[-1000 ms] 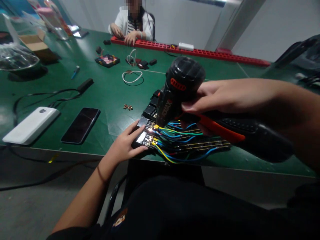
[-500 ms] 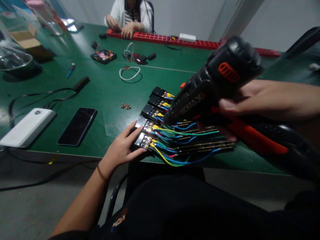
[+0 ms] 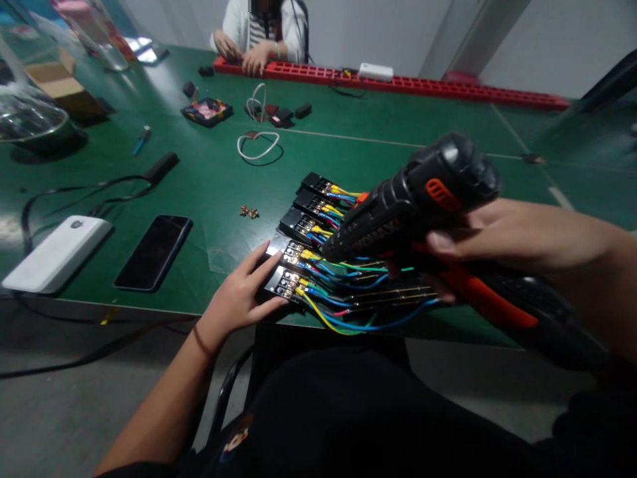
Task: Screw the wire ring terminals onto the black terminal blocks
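Several black terminal blocks [image 3: 286,282] with yellow, blue and green wires [image 3: 343,322] lie in a row at the table's near edge. My left hand [image 3: 241,292] rests against the left ends of the two nearest blocks, its fingers around them. In my right hand [image 3: 462,242] is a black and orange power screwdriver [image 3: 413,196], gripped by its handle. The tool's nose points down-left, over the wires beside the blocks; its tip is hard to make out. A few small brass screws [image 3: 249,212] lie left of the blocks.
On the green table [image 3: 209,179] are a phone [image 3: 154,252], a white power bank [image 3: 57,253], cables, a white cable loop [image 3: 259,146] and a small open box [image 3: 207,111]. Across the table a person's hands [image 3: 256,58] rest by a long red rack [image 3: 413,83].
My right hand has moved down and slightly left with the screwdriver, whose back end has dropped. The left hand has barely shifted and stays at the blocks.
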Tool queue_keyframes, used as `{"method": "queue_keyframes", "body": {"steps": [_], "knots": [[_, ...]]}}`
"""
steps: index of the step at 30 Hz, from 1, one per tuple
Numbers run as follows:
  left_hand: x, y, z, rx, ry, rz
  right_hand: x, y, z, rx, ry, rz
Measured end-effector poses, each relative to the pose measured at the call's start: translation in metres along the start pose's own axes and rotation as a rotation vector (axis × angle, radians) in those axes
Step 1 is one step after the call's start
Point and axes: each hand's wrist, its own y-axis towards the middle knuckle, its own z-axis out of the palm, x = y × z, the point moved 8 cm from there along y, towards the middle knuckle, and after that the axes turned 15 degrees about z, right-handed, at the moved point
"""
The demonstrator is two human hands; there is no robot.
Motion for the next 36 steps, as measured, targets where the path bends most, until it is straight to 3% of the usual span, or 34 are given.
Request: {"method": "queue_keyframes", "body": {"steps": [7, 15, 26, 31, 36], "knots": [[-0.001, 0.001, 0.001, 0.003, 0.000, 0.002, -0.017, 0.014, 0.003, 0.085, 0.092, 0.066], [0.000, 0.000, 0.001, -0.011, -0.004, 0.007, -0.045, 0.027, -0.015, 0.088, 0.287, 0.012], [0.002, 0.000, -0.001, -0.037, -0.036, 0.001, -0.063, 0.021, -0.018, 0.067, 0.413, -0.013], [0.002, -0.001, -0.001, -0.037, -0.037, 0.002, -0.069, 0.023, -0.018, 0.139, 0.461, -0.071], [0.002, -0.001, 0.000, -0.035, -0.035, 0.004, -0.070, 0.022, -0.015, 0.101, 0.483, -0.087]]}}
